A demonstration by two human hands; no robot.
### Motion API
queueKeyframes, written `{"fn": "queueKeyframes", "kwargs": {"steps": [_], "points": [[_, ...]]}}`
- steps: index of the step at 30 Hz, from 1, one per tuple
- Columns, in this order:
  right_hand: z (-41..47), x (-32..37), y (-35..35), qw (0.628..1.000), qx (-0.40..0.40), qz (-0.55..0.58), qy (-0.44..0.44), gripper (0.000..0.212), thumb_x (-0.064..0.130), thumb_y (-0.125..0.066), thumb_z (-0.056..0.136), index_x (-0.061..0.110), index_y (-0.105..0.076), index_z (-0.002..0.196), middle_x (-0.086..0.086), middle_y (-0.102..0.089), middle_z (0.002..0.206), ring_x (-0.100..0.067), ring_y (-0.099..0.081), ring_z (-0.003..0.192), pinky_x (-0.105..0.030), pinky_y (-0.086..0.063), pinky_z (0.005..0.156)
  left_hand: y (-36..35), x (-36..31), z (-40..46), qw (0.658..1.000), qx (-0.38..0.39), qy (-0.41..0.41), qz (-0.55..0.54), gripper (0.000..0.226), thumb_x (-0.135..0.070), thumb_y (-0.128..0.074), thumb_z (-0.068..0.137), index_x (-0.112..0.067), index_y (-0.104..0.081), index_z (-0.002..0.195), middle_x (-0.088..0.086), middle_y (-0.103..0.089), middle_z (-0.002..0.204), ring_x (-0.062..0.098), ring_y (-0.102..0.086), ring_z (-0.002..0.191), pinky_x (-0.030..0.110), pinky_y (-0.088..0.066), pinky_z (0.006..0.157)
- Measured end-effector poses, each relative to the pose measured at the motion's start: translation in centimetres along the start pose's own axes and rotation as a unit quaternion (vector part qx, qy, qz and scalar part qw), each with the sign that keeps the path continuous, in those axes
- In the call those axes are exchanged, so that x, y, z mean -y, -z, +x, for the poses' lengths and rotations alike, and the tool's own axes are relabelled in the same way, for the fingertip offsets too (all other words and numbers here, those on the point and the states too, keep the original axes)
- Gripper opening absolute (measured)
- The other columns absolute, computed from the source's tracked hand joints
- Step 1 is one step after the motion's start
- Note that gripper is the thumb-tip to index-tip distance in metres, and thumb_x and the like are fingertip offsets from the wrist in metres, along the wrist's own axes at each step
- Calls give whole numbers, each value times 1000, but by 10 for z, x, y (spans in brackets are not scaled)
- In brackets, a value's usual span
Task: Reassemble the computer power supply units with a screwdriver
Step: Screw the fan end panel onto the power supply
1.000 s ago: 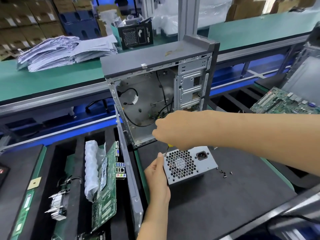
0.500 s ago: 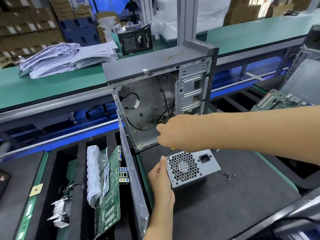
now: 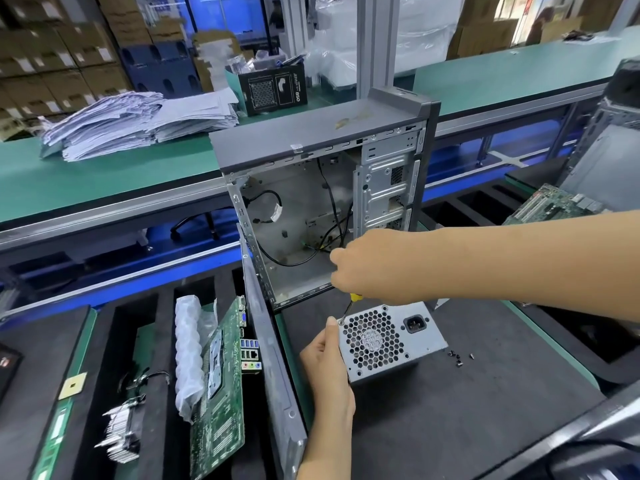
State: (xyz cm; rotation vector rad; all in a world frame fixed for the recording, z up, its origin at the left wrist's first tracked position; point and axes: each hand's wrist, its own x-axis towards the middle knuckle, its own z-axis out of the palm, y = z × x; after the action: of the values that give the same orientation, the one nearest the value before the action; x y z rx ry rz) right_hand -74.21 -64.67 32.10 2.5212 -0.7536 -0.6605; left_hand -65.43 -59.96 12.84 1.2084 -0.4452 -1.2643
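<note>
The power supply unit sits fan-side up on the dark mat just in front of the open PC case; vs. 1 s ago the setup is unchanged, so the corner screw is prob. still being driven. Left hand grips the unit's left edge, thumb by the screw; right hand is clenched on the yellow-handled screwdriver, tip at the top-left corner. Spare screws lie right of the unit; the black box behind reads approx. "AMP 850", other labels illegible.
</note>
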Motion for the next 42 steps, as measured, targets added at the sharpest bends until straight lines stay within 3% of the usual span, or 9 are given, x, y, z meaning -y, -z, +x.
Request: {"fn": "queueKeyframes", "kwargs": {"steps": [4,11,15,19,23,28,33,37,42], "points": [[4,8,1,999,-28,-43,7,35,22,-43,99,14,-34,66,-1,-32,60,-19,-36,52,-29,-29,52,0,4,1,1000,-5,-4,6,30,-23,-57,98,-3,-62,77,17,-60,80,29,-52,79,46,-46,78],[2,15,3,999,0,-32,16,14,10,-53,89,8,-47,101,-9,-48,95,-14,-34,50,-28,-18,41,-2,6,5,996,-22,-69,55,45,-26,-55,99,-21,-34,60,-1,-29,59,15,-26,57,27,-25,59],[1,11,2,984,-58,-137,98,27,-7,-48,80,11,-36,65,-6,-45,84,-21,-46,74,-29,-18,47,-5,9,3,991,-32,-105,80,60,-23,-55,99,-26,-19,51,-12,-14,52,8,-11,50,19,-13,46],[3,15,3,979,-44,-161,115,31,-6,-51,75,14,-32,60,-1,-41,65,-17,-40,57,-27,-18,47,-7,10,3,988,-54,-115,86,58,-22,-56,99,-24,-21,53,-2,-12,61,13,-11,58,25,-12,54],[10,13,-3,998,35,45,-3,32,7,-48,88,14,-32,61,-2,-35,59,-17,-36,52,-26,-29,48,-3,15,7,990,-42,-116,72,40,-23,-55,100,-9,-45,63,2,-28,61,10,-25,57,25,-24,53],[8,-8,-11,885,163,404,-166,34,24,-54,94,16,-45,62,1,-48,59,-17,-43,50,-25,-38,48,-4,18,7,991,-29,-110,65,49,-23,-52,101,7,-41,64,8,-37,67,23,-27,65,33,-23,61],[-1,-5,-7,986,88,141,-12,15,11,-57,89,8,-50,102,-10,-51,100,-17,-41,60,-25,-23,45,-5,14,8,986,-49,-124,97,50,-22,-54,100,0,-29,62,5,-18,62,16,-16,60,30,-16,56],[-7,-2,-1,972,-74,-162,154,19,-3,-48,85,14,-49,77,-3,-45,82,-19,-44,73,-29,-24,51,-6,15,7,982,-51,-136,117,52,-23,-53,100,-18,-21,59,-6,-13,56,11,-12,54,22,-12,49],[1,7,8,985,-51,-129,107,33,3,-48,85,14,-29,60,-1,-33,60,-18,-38,55,-28,-30,52,-6,16,5,981,-53,-142,119,52,-22,-52,100,-20,-20,59,-3,-13,59,12,-12,56,25,-11,51]]}}
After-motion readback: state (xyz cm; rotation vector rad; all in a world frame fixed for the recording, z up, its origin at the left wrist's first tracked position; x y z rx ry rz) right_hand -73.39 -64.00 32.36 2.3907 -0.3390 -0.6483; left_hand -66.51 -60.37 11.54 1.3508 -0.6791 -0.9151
